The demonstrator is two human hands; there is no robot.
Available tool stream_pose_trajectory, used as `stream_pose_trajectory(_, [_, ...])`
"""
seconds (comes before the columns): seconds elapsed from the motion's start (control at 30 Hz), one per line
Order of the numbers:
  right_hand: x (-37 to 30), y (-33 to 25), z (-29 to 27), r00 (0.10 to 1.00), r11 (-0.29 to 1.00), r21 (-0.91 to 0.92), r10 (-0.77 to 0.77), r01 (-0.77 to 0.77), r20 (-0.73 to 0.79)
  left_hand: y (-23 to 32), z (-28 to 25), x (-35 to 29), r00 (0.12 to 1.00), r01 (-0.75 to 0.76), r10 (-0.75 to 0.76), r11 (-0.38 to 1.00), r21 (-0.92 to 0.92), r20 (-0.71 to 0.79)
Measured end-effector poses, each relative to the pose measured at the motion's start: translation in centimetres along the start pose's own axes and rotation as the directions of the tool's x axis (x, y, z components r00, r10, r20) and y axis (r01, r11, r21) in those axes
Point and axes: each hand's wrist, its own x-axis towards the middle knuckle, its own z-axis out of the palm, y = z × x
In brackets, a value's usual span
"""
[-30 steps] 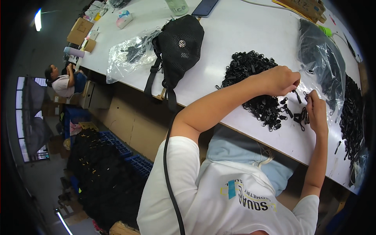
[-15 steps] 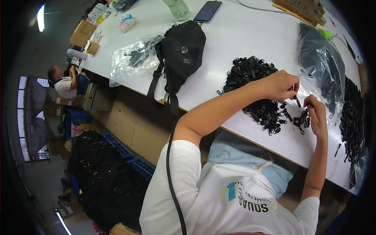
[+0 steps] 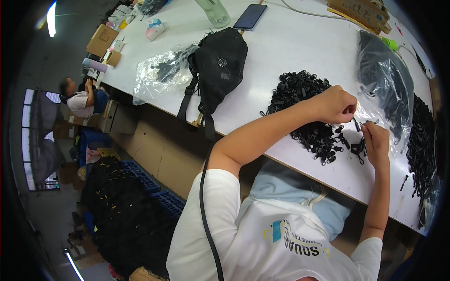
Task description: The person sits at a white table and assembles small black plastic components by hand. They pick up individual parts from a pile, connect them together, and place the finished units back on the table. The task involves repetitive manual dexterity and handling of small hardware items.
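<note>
Close together above the white table [image 3: 276, 51], both of my hands have their fingers pinched. From the fingertips of my left hand [image 3: 338, 105] hangs a small black zipper pull [image 3: 356, 124]. My right hand [image 3: 377, 143] pinches a thin black cord loop [image 3: 373, 122], partly hidden by the fingers. Under my left forearm spreads a heap of black zipper sliders [image 3: 300, 86], part of it covered by the arm. A few black zipper pulls with cords [image 3: 358, 149] lie beside my right fingers.
At the right are a clear plastic bag [image 3: 386, 79] of black parts and a pile of black cord pulls [image 3: 421, 145]. A black mesh bag [image 3: 220, 70], a phone [image 3: 250, 17] and a green bottle [image 3: 214, 13] stand farther left. A person [image 3: 82, 100] sits far left.
My right hand has dropped slightly, its fingers drawn closer into a pinch. My left hand stays in nearly the same place, its fingers more curled.
</note>
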Motion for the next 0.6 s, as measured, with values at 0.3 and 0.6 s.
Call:
stream_pose_trajectory(0.3, [0.2,-0.2,1.0,0.988,0.994,-0.009,-0.109,0.109,-0.106,-0.1,0.0,-0.3,0.995,0.080,-0.082,0.996,-0.045,-0.049])
stream_pose_trajectory(0.6, [-0.4,0.6,0.8,0.978,0.985,-0.065,-0.165,0.157,-0.129,0.1,0.1,0.5,0.992,0.126,-0.126,0.992,0.021,-0.023])
